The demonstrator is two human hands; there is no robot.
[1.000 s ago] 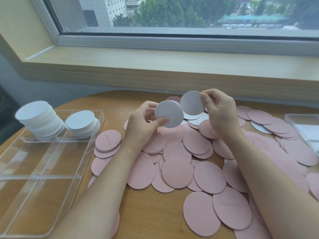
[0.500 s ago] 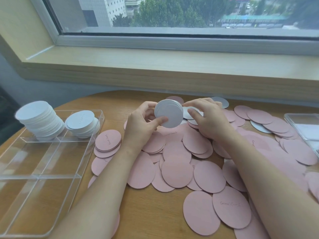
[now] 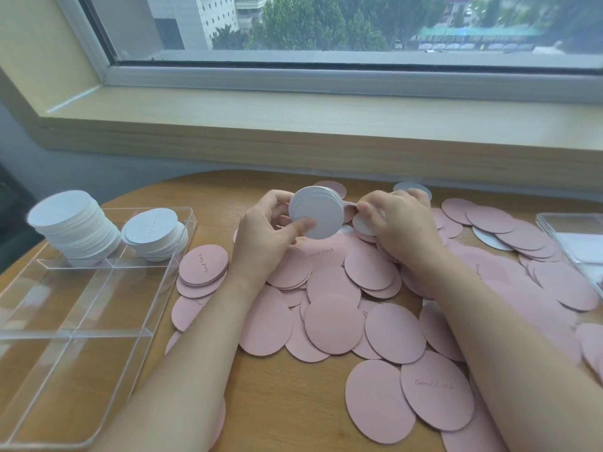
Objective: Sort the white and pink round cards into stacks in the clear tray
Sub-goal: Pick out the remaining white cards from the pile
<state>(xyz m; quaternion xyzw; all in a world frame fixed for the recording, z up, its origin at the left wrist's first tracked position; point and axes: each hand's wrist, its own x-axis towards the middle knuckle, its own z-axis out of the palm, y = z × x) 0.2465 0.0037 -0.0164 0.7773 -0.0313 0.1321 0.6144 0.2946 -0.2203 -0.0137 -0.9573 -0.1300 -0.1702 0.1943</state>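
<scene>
White cards point(image 3: 318, 213), thin and probably slippery, sat edge-pinched in the left hand point(image 3: 264, 236); the right hand point(image 3: 396, 223) pinched another card's rim.

Single view only, taken from a head-worn wide-angle camera; no second view is available for overlap. The scene is looked at forward and down across a round wooden table point(image 3: 293, 402) toward a white-framed window point(image 3: 326, 73). Both forearms enter from the bottom edge. The left hand point(image 3: 264, 233) and right hand point(image 3: 398, 223) are framed near centre, at close range. A clear plastic compartment tray point(image 3: 81, 327) is cut by the frame edge left of the left hand. Straight lines are bowed toward the margins.
</scene>
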